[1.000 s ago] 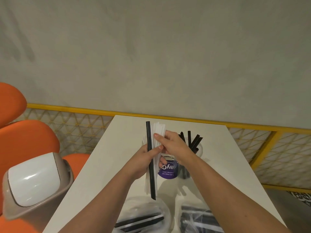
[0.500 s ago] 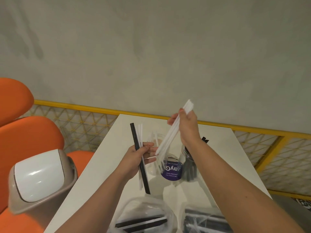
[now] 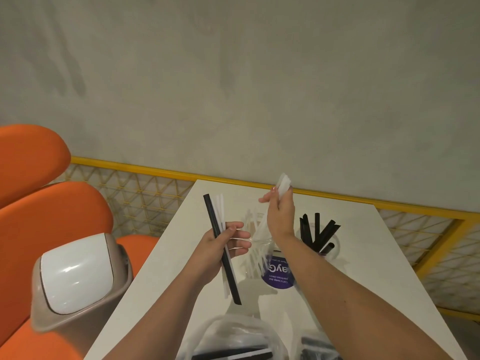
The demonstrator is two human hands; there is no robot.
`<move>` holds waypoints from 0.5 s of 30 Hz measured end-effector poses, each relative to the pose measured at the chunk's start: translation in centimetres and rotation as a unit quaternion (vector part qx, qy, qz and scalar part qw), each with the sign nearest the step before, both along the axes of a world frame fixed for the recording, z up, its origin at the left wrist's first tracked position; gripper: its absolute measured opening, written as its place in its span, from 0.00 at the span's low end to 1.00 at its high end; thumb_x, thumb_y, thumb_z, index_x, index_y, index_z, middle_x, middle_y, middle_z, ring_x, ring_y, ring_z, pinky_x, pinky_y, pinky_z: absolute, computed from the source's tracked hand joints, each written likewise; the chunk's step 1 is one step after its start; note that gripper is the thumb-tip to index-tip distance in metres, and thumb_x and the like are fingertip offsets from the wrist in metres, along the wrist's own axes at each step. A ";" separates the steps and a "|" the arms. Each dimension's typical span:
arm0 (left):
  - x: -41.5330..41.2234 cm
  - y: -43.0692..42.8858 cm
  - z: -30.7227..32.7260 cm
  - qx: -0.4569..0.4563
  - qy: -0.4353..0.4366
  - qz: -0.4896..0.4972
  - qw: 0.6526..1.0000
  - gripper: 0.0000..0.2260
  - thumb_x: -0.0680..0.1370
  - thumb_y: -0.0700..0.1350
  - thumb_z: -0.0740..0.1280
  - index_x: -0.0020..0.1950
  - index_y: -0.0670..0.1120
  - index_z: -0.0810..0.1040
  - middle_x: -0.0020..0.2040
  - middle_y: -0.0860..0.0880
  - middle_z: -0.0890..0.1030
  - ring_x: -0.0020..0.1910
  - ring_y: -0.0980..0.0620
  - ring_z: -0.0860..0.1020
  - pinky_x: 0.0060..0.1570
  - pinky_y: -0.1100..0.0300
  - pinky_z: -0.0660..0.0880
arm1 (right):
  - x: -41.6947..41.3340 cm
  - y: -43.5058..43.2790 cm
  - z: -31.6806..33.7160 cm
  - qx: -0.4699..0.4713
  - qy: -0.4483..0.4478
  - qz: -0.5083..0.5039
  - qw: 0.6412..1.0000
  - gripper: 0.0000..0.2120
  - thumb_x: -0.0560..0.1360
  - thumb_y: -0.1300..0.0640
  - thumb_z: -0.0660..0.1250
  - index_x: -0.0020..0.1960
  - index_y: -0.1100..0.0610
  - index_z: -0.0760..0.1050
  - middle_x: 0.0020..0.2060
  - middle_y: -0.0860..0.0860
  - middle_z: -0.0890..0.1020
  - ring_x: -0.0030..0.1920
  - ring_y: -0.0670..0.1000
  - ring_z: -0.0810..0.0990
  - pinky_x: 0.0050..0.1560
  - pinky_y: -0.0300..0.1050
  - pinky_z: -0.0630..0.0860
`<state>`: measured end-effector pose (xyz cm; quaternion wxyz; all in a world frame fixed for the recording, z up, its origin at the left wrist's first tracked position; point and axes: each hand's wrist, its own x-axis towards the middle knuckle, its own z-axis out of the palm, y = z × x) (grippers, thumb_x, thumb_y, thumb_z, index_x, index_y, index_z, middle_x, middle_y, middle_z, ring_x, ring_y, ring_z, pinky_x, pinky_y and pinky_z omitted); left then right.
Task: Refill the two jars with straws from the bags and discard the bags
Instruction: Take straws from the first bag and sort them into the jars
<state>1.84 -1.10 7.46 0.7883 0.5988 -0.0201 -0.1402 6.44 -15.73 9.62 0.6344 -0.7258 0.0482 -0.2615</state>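
Furthest left of our grips, off the counter's edge, we see orange seats [image 3: 46, 219] and a taupe bin with a white swing lid [image 3: 78, 274], standing apart from everything we hold. Our left hand [image 3: 223, 245] is closed around a thick black straw [image 3: 223, 253] together with a few thin white straws [image 3: 222, 219]; the bundle runs steeply through the grip, its upper ends rising above the fingers and its lower ends reaching down toward us below the palm. Just right of that grip stands a clear jar [image 3: 255, 245] on the white counter [image 3: 161, 287], with thin white straws inside it leaning at angles; we cannot tell how full it is through the glare. Our right hand [image 3: 279, 211] is above this jar, fingers pinched shut on a bunch of white straws [image 3: 283, 181], whose tops stick up past the fingertips while the lower lengths slant down into the jar's mouth. Below that grip, a round purple sticker [image 3: 278, 275] lies on the counter near the jar's base. To the right of the right wrist stands a second clear jar [image 3: 327, 245] holding black straws [image 3: 318, 229] fanned outward. Nearest us, under both forearms, two clear plastic bags [image 3: 233, 341] lie on the counter, one beneath each arm, with black and white straws showing inside; the right-hand bag [image 3: 314, 346] is largely hidden by the arm.
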 end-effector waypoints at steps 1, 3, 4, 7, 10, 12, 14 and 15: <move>0.0 0.0 0.1 0.002 -0.003 -0.007 1.000 0.11 0.82 0.43 0.56 0.55 0.42 0.77 0.45 0.43 0.83 0.40 0.47 0.82 0.47 0.53 0.79 | 0.1 0.1 -0.7 -0.018 0.021 0.005 1.000 0.09 0.81 0.56 0.53 0.57 0.59 0.66 0.40 0.50 0.79 0.41 0.41 0.77 0.41 0.21 0.69; -0.1 0.0 0.2 0.001 -0.008 -0.019 1.000 0.11 0.82 0.43 0.56 0.54 0.42 0.77 0.43 0.44 0.83 0.37 0.48 0.81 0.45 0.55 0.79 | 0.2 0.2 -2.0 -0.061 0.064 0.030 0.996 0.09 0.81 0.56 0.55 0.57 0.59 0.66 0.43 0.50 0.78 0.43 0.44 0.77 0.44 0.28 0.71; -0.1 0.0 0.3 0.000 -0.010 -0.023 1.000 0.11 0.82 0.42 0.56 0.54 0.42 0.77 0.41 0.44 0.82 0.35 0.49 0.80 0.42 0.56 0.79 | 0.3 0.2 -2.5 -0.083 0.085 0.049 0.992 0.09 0.81 0.56 0.56 0.58 0.59 0.67 0.45 0.51 0.77 0.45 0.48 0.77 0.45 0.33 0.72; -0.3 -0.1 0.6 0.024 -0.022 -0.022 0.999 0.11 0.82 0.43 0.56 0.54 0.42 0.78 0.36 0.47 0.79 0.29 0.52 0.75 0.36 0.61 0.76 | 0.3 -0.2 -2.8 -0.138 0.108 0.062 0.983 0.13 0.79 0.58 0.61 0.62 0.56 0.65 0.52 0.50 0.74 0.53 0.48 0.73 0.51 0.35 0.69; -0.2 -0.3 0.5 0.020 -0.020 -0.017 0.999 0.11 0.82 0.43 0.57 0.52 0.41 0.77 0.31 0.48 0.74 0.25 0.54 0.68 0.29 0.63 0.68 | -0.1 -0.3 -1.7 -0.164 0.068 0.016 0.984 0.18 0.77 0.58 0.63 0.66 0.55 0.65 0.55 0.49 0.71 0.55 0.45 0.70 0.55 0.37 0.67; -0.1 -0.5 0.5 0.004 -0.006 -0.011 1.000 0.10 0.82 0.43 0.58 0.50 0.40 0.77 0.29 0.49 0.69 0.24 0.55 0.65 0.26 0.64 0.65 | -0.5 0.1 -0.4 -0.186 0.015 -0.005 0.982 0.16 0.77 0.60 0.63 0.64 0.57 0.67 0.55 0.49 0.70 0.55 0.45 0.69 0.55 0.37 0.67; -0.1 -1.0 0.5 0.002 -0.001 -0.001 1.000 0.10 0.81 0.44 0.58 0.47 0.41 0.75 0.28 0.51 0.66 0.24 0.55 0.64 0.26 0.65 0.64 | -1.2 0.8 1.3 -0.197 -0.034 0.010 0.980 0.13 0.77 0.61 0.63 0.60 0.58 0.70 0.52 0.50 0.72 0.51 0.46 0.71 0.51 0.35 0.69; -0.1 -1.2 0.6 0.007 -0.002 0.004 1.000 0.10 0.81 0.45 0.59 0.46 0.41 0.75 0.27 0.51 0.64 0.25 0.55 0.63 0.26 0.64 0.63 | -1.6 1.2 2.0 -0.200 -0.049 0.031 0.978 0.10 0.77 0.60 0.63 0.57 0.58 0.72 0.50 0.50 0.74 0.48 0.47 0.73 0.47 0.34 0.69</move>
